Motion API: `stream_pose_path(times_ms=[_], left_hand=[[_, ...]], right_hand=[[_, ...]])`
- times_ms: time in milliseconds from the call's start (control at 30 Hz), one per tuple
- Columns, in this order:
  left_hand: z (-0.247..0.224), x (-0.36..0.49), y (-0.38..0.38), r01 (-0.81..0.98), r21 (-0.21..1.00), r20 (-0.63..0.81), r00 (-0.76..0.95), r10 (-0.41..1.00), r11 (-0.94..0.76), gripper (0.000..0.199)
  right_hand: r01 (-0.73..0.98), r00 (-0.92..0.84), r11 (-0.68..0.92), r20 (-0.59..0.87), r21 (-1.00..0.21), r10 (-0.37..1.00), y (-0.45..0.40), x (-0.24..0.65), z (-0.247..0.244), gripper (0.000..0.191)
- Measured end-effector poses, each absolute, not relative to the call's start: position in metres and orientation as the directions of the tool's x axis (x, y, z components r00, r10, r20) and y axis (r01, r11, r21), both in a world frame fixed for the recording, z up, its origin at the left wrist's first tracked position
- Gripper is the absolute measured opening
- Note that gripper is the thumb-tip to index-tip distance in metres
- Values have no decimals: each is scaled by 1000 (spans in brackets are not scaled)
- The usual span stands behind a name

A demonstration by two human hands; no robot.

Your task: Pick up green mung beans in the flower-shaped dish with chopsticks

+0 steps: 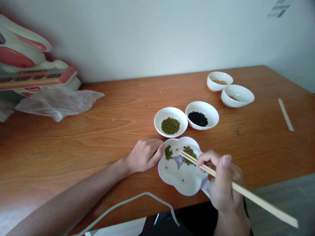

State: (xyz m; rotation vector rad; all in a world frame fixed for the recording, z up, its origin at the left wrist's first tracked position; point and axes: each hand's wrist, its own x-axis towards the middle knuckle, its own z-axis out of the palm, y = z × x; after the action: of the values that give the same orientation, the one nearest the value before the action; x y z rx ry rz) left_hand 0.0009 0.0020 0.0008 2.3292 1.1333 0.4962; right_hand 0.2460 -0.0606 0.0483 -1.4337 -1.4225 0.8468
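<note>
My right hand (222, 178) holds a pair of wooden chopsticks (248, 194), their tips over a flower-shaped white plate (184, 182). The plate bears two small heaps of green mung beans (189, 153) and a cartoon picture. My left hand (145, 154) rests on the table, fingers curled, thumb touching the plate's left rim. Just behind the plate stand a white bowl of green beans (170, 122) and a white bowl of black beans (202, 115).
Two more white bowls (220, 80) (237, 95) stand at the back right of the wooden table (98, 131). A paper chopstick sleeve (285, 114) lies at right. A clear plastic bag (57, 103) and a pink-white toy (29, 68) sit at back left. A grey cable (137, 200) crosses the near edge.
</note>
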Motion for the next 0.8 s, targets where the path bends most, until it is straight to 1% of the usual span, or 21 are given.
stream_pose_path(times_ms=[200,433,633,800], left_hand=[[1,2,1,628,575,101,582,807,-525,38],[2,0,0,621,578,101,589,801,-530,37],[1,1,0,622,582,96,588,803,-524,36],[2,1,1,619,584,99,588,803,-526,36]], right_hand=[[312,110,112,153,-944,982,-65,249,48,76],[313,134,89,136,-946,982,-70,261,47,78],[303,127,39,81,-952,989,-69,259,46,78],[310,132,50,95,-949,987,-70,261,46,79]])
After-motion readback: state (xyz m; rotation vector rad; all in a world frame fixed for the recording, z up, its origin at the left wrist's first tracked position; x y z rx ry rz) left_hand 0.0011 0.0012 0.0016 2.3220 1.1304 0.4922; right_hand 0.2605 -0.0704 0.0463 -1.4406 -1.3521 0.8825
